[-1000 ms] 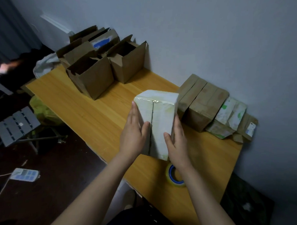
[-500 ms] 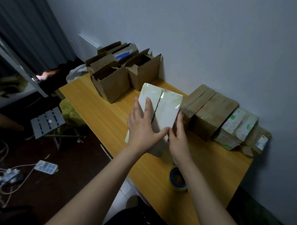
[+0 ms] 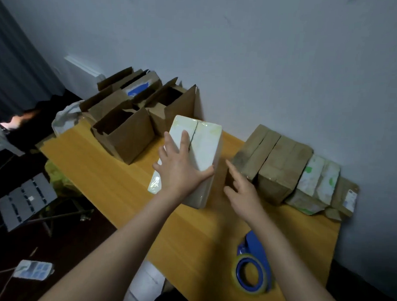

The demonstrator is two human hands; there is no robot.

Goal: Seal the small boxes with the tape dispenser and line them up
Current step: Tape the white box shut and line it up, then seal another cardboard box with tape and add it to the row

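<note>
Pressing flat on the white box (image 3: pixel 204 148), the left grip (image 3: pixel 183 172) lies with fingers straight and spread over the upper face and the thumb stretched out to the right; it curls round nothing. The box stands tilted near the middle of the counter (image 3: pixel 107 169), its two top flaps meeting in a dark seam under glossy clear tape.

The right grip (image 3: pixel 241 190) hangs loosely open with nothing in it, its fingers pointing up and left, in the gap between the white box and a row of sealed boxes (image 3: pixel 282 166). Whether it touches the nearest brown one I cannot tell. That row runs along the wall (image 3: pixel 263 62): two brown boxes, then a white one with green print, then a brown one with a label.

A cluster of open brown boxes (image 3: pixel 126 136) stands at the far left end of the counter, flaps up. The blue tape dispenser (image 3: pixel 254 269) lies near the front edge, between the forearms, just beside the right one. A power strip (image 3: pixel 33 269) lies on the floor (image 3: pixel 66 235) at the left.
</note>
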